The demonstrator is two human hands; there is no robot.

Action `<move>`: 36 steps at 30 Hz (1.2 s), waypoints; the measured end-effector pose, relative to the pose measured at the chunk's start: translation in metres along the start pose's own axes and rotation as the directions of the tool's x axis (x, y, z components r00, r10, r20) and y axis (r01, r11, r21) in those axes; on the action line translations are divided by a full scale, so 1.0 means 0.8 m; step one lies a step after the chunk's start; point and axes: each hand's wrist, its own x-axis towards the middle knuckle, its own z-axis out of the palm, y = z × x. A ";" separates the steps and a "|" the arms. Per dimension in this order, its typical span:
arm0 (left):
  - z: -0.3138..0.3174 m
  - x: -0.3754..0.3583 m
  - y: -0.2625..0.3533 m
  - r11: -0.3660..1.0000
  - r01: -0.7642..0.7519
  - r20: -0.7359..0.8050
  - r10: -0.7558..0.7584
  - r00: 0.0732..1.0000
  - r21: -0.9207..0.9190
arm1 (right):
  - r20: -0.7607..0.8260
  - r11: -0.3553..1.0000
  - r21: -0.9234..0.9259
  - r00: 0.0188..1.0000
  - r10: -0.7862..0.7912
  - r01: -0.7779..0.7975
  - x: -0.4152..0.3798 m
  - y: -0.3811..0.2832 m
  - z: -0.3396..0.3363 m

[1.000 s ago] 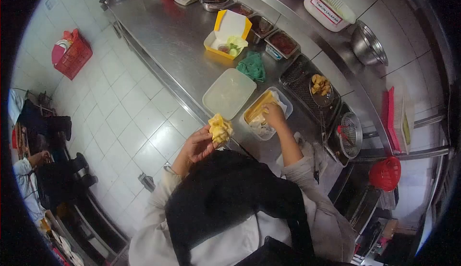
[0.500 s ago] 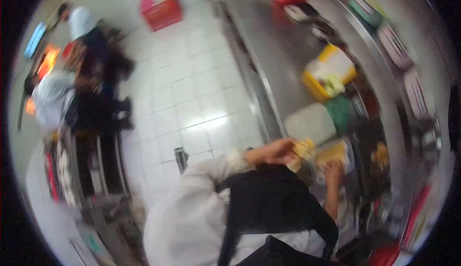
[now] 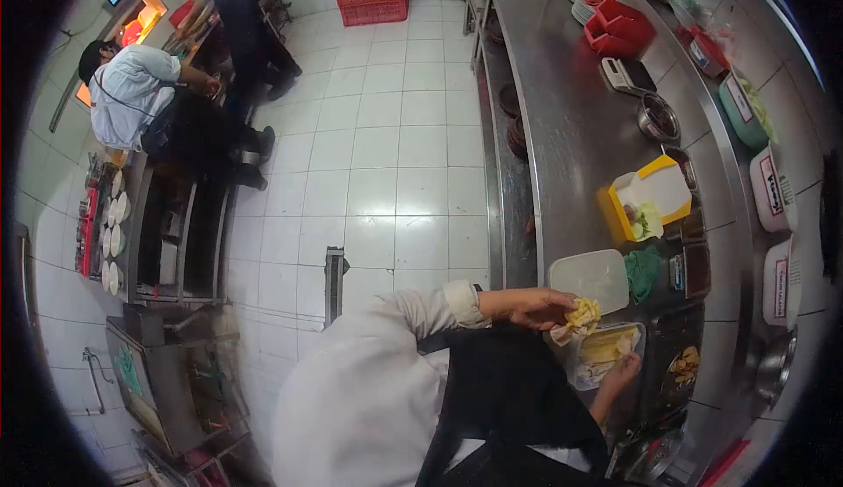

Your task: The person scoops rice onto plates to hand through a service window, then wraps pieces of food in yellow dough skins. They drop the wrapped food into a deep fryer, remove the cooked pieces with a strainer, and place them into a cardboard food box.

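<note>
My left hand [image 3: 543,309] is closed around a crumpled clump of yellow food [image 3: 582,314] with a pale, thin piece hanging under it. The clump is held just above the upper left corner of a clear plastic tub [image 3: 572,375]. In the tub lie yellow strips [image 3: 606,347] and whitish, sheet-like material. My right hand [image 3: 623,369] is at the tub's right side, fingers bent and pressed together by the pale material; what they pinch is too small to make out. A white lid [image 3: 588,281] lies flat behind the tub.
On the steel counter [image 3: 562,162] are a green cloth [image 3: 643,274], a yellow box [image 3: 621,223] with pale green leaves, a scale [image 3: 625,75], a red bin [image 3: 619,28] and a dark tray [image 3: 672,346] of brown food. Two people [image 3: 136,92] work at the far left.
The view has steadied and shifted, so the counter and hands sit lower in it. My left hand still holds the yellow clump, and my right hand remains at the tub.
</note>
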 end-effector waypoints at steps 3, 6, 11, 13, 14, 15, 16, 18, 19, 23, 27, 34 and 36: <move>0.012 -0.002 0.001 0.997 -0.067 0.022 0.066 0.998 0.037 | -0.171 0.998 -0.058 0.985 0.009 -0.019 0.013 0.001 -0.013; -0.001 0.015 -0.006 0.992 -0.124 0.109 0.127 0.986 -0.035 | -0.258 0.934 0.284 0.922 0.290 -0.214 0.027 -0.054 -0.017; -0.013 0.027 -0.012 0.982 -0.190 0.075 0.188 0.979 0.019 | 0.328 0.379 0.782 0.843 0.427 -0.495 0.046 -0.033 -0.053; -0.004 0.020 -0.006 0.980 -0.186 0.085 0.180 0.980 0.065 | 0.522 0.199 0.755 0.756 0.396 -0.625 0.039 -0.097 -0.054; -0.001 0.018 -0.004 0.976 -0.185 0.095 0.175 0.980 0.112 | 0.402 0.427 0.745 0.855 0.328 -0.513 0.031 -0.129 -0.049; -0.005 0.020 -0.006 0.977 -0.181 0.094 0.171 0.981 0.109 | 0.290 0.626 0.689 0.930 0.225 -0.366 0.025 -0.154 -0.044; -0.010 0.025 -0.011 0.987 -0.136 0.088 0.129 0.988 0.084 | 0.289 0.626 0.688 0.930 0.229 -0.367 0.023 -0.169 -0.041; -0.011 0.028 -0.014 0.995 -0.081 0.087 0.076 0.993 0.055 | 0.361 0.661 0.652 0.919 0.160 -0.371 0.019 -0.192 -0.035; -0.008 0.028 -0.013 0.998 -0.055 0.093 0.054 0.994 0.015 | 0.352 0.663 0.651 0.921 0.168 -0.370 0.017 -0.197 -0.029; -0.010 0.032 -0.019 1.000 0.029 0.060 -0.030 0.998 0.003 | 0.371 0.860 0.501 0.922 -0.115 -0.094 0.009 -0.228 0.017; 0.001 0.019 -0.017 0.998 -0.022 -0.003 0.022 1.000 -0.066 | 0.446 0.887 0.437 0.892 -0.071 -0.148 0.003 -0.250 0.050; 0.015 -0.017 -0.005 0.997 -0.055 -0.064 0.051 0.997 -0.061 | 0.620 0.941 0.338 0.757 -0.209 -0.016 -0.011 -0.262 0.071; 0.026 -0.028 0.000 0.996 -0.086 -0.081 0.085 0.993 -0.007 | 0.628 0.925 0.373 0.754 -0.194 -0.073 -0.015 -0.263 0.075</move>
